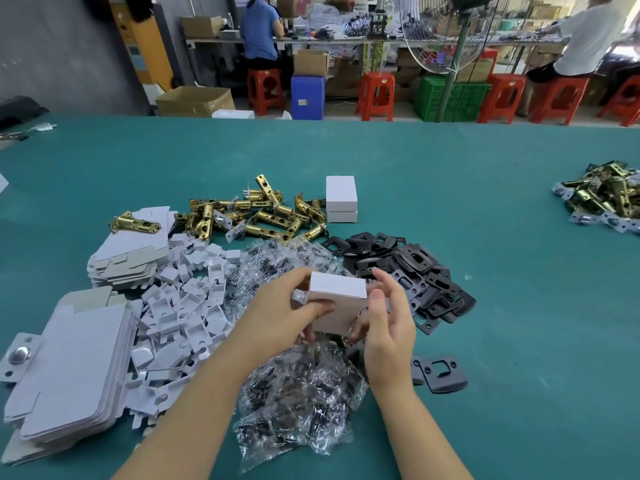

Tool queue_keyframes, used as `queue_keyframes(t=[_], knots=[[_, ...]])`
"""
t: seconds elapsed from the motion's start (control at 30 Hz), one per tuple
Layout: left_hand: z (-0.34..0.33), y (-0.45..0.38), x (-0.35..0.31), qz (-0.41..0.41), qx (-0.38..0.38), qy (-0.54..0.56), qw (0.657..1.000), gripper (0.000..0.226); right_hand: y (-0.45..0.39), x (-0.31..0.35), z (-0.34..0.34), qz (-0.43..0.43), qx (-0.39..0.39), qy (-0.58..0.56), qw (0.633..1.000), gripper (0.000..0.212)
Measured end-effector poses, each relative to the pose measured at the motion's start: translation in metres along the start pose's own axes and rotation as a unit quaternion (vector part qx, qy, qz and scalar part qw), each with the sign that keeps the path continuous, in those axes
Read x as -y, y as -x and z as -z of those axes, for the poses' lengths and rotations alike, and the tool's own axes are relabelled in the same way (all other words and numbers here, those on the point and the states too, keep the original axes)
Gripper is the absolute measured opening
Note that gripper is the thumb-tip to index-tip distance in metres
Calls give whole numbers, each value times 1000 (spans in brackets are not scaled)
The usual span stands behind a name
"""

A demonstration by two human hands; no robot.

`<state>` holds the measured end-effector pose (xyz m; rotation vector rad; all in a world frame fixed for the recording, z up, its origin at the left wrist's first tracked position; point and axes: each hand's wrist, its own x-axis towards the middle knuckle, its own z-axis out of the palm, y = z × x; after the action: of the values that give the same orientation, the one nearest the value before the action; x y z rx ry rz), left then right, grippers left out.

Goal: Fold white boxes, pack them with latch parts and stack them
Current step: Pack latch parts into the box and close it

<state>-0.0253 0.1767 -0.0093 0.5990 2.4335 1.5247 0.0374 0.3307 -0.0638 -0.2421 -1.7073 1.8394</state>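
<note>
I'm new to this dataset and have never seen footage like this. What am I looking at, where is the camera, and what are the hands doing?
There is no machine here: a person works with two bare hands, and the single picture comes from a camera worn on their head, looking forward and down. The left hand and right hand together hold a small white box above the green table. On the table lie flat unfolded box blanks, white cardboard inserts, brass latch bolts, clear bags of dark screws, black strike plates and two finished white boxes stacked. A second heap of latches lies far right. Other workers sit on stools behind.
</note>
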Motion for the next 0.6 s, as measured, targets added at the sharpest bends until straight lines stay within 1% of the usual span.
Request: queue_keyframes(t=[0.07, 0.1, 0.13, 0.2, 0.23, 0.3, 0.4, 0.47, 0.53, 0.6], knots=[[1, 3, -7, -33, -14, 42, 998, 46, -5, 2, 2, -43, -16, -49, 998, 37], [2, 4, -10, -53, -22, 57, 997, 51, -8, 3, 3, -83, -9, -81, 993, 42], [2, 5, -14, -80, -27, 57, 995, 55, -11, 4, 2, -135, 6, -121, 983, 53], [4, 6, -20, -146, -29, -5, 989, 58, -15, 5, 3, -228, 52, -195, 953, 74], [3, 6, -21, -174, -28, -48, 983, 59, -15, 5, 4, -248, 76, -216, 941, 77], [0, 6, -20, -192, -16, -112, 975, 55, -16, 5, 5, -264, 110, -224, 932, 76], [-4, 8, -9, -188, 16, -143, 972, 57, -18, 4, 6, -288, 107, -210, 928, 67], [-5, 9, -3, -194, 7, -133, 972, 57, -18, 6, 5, -294, 109, -209, 926, 56], [-6, 9, -1, -214, -18, -138, 967, 53, -18, 7, 6, -303, 121, -226, 918, 45], [-9, 9, 1, -244, -41, -179, 952, 51, -17, 9, 5, -317, 134, -240, 908, 45]])
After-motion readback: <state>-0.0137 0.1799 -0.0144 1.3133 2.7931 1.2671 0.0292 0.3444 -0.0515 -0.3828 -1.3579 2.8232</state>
